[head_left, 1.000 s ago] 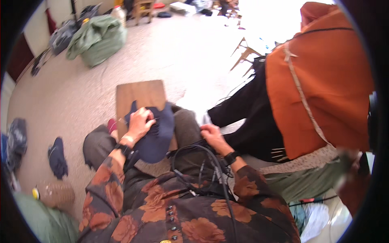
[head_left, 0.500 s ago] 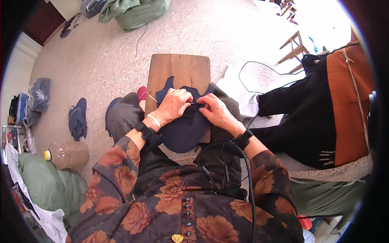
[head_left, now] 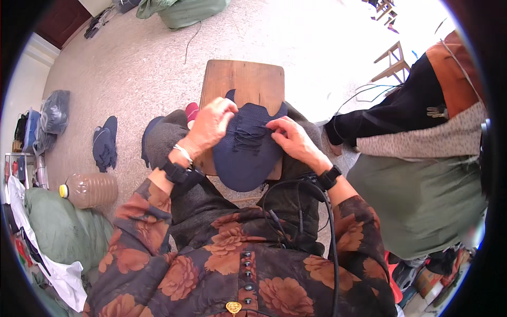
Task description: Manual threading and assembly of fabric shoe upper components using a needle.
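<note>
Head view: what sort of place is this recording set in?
Probably a home room used for hand sewing: bare pale floor strewn with stuffed cloth bags, a wooden board across the lap, wooden stools nearby.

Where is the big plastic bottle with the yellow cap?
In the head view, the clear plastic bottle with the yellow cap lies on its side on the carpet at the person's left, below the dark blue cloth and above the green bag.

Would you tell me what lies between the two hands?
In the head view, dark stitching thread on the navy fabric piece spans between left hand and right hand.
</note>
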A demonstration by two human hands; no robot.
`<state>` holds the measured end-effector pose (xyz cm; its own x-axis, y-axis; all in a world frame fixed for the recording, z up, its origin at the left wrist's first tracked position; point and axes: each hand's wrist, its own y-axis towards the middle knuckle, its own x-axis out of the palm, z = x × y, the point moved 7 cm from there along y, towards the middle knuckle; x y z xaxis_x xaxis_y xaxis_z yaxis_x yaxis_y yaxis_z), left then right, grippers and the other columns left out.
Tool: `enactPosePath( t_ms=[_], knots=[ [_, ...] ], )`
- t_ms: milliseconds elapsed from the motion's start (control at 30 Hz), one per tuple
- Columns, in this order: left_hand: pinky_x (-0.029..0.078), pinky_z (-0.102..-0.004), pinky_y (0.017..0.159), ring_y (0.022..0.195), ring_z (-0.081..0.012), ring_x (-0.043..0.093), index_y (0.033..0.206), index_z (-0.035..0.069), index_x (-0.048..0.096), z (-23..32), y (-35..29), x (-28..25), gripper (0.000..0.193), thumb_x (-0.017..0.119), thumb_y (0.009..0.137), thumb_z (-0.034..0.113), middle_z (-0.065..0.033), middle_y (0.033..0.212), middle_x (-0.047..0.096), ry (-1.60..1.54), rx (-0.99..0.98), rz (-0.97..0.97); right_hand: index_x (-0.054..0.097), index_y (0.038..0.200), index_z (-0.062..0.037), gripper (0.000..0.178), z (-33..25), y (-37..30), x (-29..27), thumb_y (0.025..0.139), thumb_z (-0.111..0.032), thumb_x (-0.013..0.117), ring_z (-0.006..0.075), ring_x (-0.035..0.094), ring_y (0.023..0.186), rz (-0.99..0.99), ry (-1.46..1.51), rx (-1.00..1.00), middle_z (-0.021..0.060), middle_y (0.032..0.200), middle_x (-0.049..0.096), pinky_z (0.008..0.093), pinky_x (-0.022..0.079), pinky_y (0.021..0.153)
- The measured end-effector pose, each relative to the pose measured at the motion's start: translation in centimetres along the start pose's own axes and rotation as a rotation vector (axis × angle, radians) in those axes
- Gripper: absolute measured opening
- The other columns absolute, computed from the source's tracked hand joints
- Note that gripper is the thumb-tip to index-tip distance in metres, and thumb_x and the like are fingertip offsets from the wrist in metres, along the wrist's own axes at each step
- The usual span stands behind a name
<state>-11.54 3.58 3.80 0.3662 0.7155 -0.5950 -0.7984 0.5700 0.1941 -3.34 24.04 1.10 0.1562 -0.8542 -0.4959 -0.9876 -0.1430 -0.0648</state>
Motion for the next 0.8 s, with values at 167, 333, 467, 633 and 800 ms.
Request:
enactPosePath(
  t_ms=[167,333,467,633,800],
  knots=[
    [0.050,-0.0392,0.075,0.082,-0.0303,0.065,0.092,0.002,0.068,1.0,-0.1,4.3,0.007,0.067,0.087,0.007,-0.0130,0.085,0.064,0.014,0.083,-0.017,0.069,0.102,0.0017,0.017,0.2,-0.8,0.3,0.090,-0.008,0.063,0.0243,0.068,0.078,0.047,-0.079,0.095,0.0162,0.086,0.070,0.0353,0.054,0.075],
    [0.045,-0.0429,0.081,0.087,-0.0314,0.063,0.088,0.007,0.068,0.6,0.5,6.4,0.006,0.068,0.085,0.012,-0.0094,0.086,0.064,0.184,0.128,0.002,0.069,0.092,0.0013,0.017,1.1,0.3,0.7,0.089,-0.015,0.067,0.0281,0.070,0.078,0.115,-0.198,0.117,0.0175,0.081,0.070,0.0385,0.054,0.072],
    [0.044,-0.0425,0.082,0.091,-0.0297,0.062,0.088,0.010,0.068,0.6,0.2,6.5,0.006,0.067,0.087,0.015,-0.0081,0.087,0.063,0.211,0.132,0.013,0.067,0.086,-0.0035,0.020,1.2,0.7,1.5,0.087,-0.023,0.070,0.0346,0.069,0.081,0.221,-0.338,0.202,0.0171,0.082,0.070,0.0450,0.054,0.074],
    [0.042,-0.0415,0.081,0.089,-0.0274,0.060,0.088,0.012,0.066,0.2,-0.2,6.6,0.004,0.069,0.085,0.013,-0.0051,0.086,0.061,0.197,0.153,0.045,0.067,0.091,-0.0019,0.015,1.1,-0.5,1.4,0.090,-0.017,0.067,0.0319,0.069,0.078,0.181,-0.032,0.070,0.0172,0.083,0.069,0.0420,0.054,0.072],
    [0.040,-0.0376,0.078,0.084,-0.0243,0.059,0.088,0.012,0.067,0.8,-0.5,6.6,0.007,0.073,0.084,0.010,-0.0033,0.085,0.061,0.205,0.170,0.110,0.069,0.101,-0.0007,0.013,3.0,-7.9,-7.5,0.097,-0.009,0.061,0.0084,0.061,0.068,0.490,0.254,0.119,0.0038,0.080,0.067,0.0256,0.050,0.060]
  ],
)
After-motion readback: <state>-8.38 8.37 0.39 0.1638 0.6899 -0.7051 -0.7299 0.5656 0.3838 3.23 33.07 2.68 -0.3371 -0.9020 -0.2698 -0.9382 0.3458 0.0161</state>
